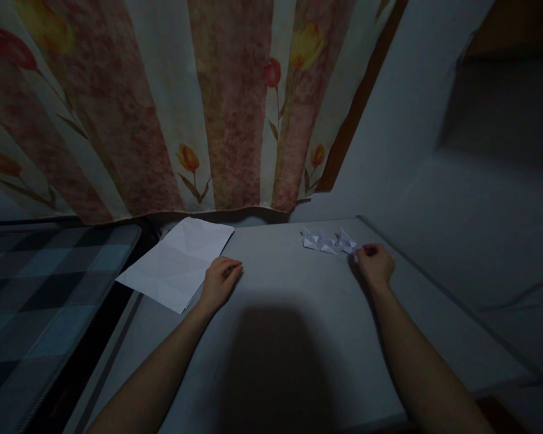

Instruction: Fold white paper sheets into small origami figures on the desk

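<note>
My left hand [221,281] rests on the white table beside a stack of creased white paper sheets [181,256]. Its fingers are curled together and I see nothing in them. Towards the far right of the table stand small folded paper boats [326,242] in a short row, close to one another. At the right end of that row, my right hand [376,263] is closed in a pinch on the edge of the nearest paper boat [346,241]. The exact spot of contact is dim and partly hidden by the fingers.
Behind the white table [280,271] hangs a striped curtain [163,108] with tulips. A checked mattress [36,313] lies to the left, with a dark gap before the table. A pale wall [493,241] borders the right side. A dark shadow falls across the table's near middle.
</note>
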Tool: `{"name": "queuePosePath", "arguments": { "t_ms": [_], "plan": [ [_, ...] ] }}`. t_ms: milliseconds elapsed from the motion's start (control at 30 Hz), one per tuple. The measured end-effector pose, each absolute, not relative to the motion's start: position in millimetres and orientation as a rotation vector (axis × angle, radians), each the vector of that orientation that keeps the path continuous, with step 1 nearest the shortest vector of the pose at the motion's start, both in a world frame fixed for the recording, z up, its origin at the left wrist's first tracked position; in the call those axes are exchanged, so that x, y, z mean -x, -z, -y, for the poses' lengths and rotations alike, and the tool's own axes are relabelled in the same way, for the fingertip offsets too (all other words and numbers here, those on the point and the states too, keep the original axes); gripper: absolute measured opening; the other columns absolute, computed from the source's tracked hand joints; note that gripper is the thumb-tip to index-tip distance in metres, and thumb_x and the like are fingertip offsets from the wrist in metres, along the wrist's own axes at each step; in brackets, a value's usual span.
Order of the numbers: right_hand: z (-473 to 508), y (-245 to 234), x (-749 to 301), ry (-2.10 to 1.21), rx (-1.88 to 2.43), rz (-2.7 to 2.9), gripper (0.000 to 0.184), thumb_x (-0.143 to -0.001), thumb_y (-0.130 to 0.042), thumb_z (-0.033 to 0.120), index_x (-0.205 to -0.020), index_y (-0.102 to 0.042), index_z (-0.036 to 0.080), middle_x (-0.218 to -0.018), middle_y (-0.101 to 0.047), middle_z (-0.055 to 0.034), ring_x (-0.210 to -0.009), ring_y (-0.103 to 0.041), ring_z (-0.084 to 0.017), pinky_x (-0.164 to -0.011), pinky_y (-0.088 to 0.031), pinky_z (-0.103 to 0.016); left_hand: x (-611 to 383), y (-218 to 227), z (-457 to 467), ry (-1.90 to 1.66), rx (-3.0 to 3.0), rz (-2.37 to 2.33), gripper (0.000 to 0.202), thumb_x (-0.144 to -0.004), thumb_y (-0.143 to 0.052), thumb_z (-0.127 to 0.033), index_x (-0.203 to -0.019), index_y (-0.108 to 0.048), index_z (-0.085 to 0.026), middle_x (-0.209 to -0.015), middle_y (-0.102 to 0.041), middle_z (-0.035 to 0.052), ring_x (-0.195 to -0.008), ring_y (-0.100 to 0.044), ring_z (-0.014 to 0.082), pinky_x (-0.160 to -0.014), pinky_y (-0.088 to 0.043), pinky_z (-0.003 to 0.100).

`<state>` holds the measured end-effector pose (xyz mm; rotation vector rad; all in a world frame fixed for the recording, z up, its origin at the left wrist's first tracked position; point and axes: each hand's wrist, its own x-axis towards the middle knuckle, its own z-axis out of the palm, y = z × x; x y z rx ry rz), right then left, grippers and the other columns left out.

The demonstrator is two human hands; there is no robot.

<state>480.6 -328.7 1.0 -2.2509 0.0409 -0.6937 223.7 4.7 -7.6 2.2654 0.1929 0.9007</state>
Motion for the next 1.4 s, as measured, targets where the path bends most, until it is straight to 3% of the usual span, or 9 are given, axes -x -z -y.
{"name": "queuePosePath", "arguments": {
  "t_ms": [167,333,433,700,933,1200,1400],
  "plan": [
    [325.3,-10.4,-473.5,0.864,2.167,-0.025,0.025,-0.062,-0.056,0.028,-0.083,-0.061,0.016,-0.074,-0.057,-0.0048,-0.068,-0.051,-0.021,-0.071,-0.041,-0.036,-219.2,-4.2,-7.4,-0.963,-2.524,-0.398,0.024,-0.084,-0.056,-0.036,-0.098,-0.067,-0.020,-0.099,-0.063,0.0094,-0.098,-0.056,0.0247,-0.089,-0.043,0.039],
    [315.8,-23.3,-461.9,1.095,2.053,0.093,0.020,-0.067,-0.053,0.026,-0.083,-0.057,0.016,-0.080,-0.055,-0.0066,-0.076,-0.050,-0.022,-0.079,-0.040,-0.038,-206.7,-15.3,-24.2,-0.666,-2.838,-0.873,0.053,-0.080,-0.054,-0.049,-0.121,-0.055,-0.016,-0.128,-0.050,0.0199,-0.119,-0.042,0.0402,-0.093,-0.035,0.054],
    [303.4,-28.8,-452.0,1.114,2.025,0.205,0.016,-0.069,-0.052,0.025,-0.082,-0.057,0.017,-0.080,-0.055,-0.0059,-0.077,-0.050,-0.022,-0.079,-0.040,-0.038,-197.7,-16.3,-33.5,-0.463,-2.920,-1.025,0.059,-0.080,-0.050,-0.055,-0.123,-0.051,-0.016,-0.134,-0.044,0.0228,-0.121,-0.037,0.0444,-0.091,-0.033,0.058],
    [262.9,-28.4,-417.5,1.066,2.016,0.615,0.009,-0.077,-0.051,0.025,-0.078,-0.057,0.019,-0.079,-0.059,-0.0064,-0.081,-0.053,-0.023,-0.078,-0.042,-0.037,-192.1,-15.1,-40.2,-0.221,-2.979,-1.063,0.046,-0.088,-0.036,-0.051,-0.102,-0.059,-0.015,-0.109,-0.061,0.0196,-0.099,-0.055,0.0351,-0.078,-0.043,0.047],
    [246.1,-20.0,-400.2,0.938,2.021,0.874,0.009,-0.080,-0.050,0.022,-0.078,-0.058,0.021,-0.080,-0.062,-0.0049,-0.083,-0.056,-0.022,-0.080,-0.044,-0.038,-193.8,-23.9,-46.9,-0.111,-3.025,-1.007,0.055,-0.092,-0.023,-0.043,-0.086,-0.068,-0.012,-0.089,-0.068,0.0198,-0.084,-0.065,0.0333,-0.070,-0.046,0.041],
    [240.3,-17.3,-392.6,0.885,1.994,1.032,0.010,-0.082,-0.051,0.018,-0.082,-0.061,0.019,-0.082,-0.063,-0.0065,-0.084,-0.057,-0.022,-0.080,-0.045,-0.038,-196.0,-52.7,-45.1,-0.102,-3.195,-0.898,0.034,-0.085,-0.034,-0.016,-0.094,-0.066,-0.008,-0.086,-0.069,0.0203,-0.081,-0.067,0.0341,-0.064,-0.047,0.039],
    [230.1,-17.5,-376.5,0.873,1.918,1.313,0.022,-0.083,-0.055,0.018,-0.105,-0.059,0.018,-0.096,-0.062,-0.0094,-0.090,-0.056,-0.023,-0.081,-0.048,-0.039,-198.7,-88.9,-5.1,-0.188,-3.181,-0.806,0.031,-0.088,-0.034,-0.012,-0.095,-0.065,-0.011,-0.087,-0.069,0.0180,-0.085,-0.067,0.0291,-0.069,-0.049,0.036]
  ]
}}
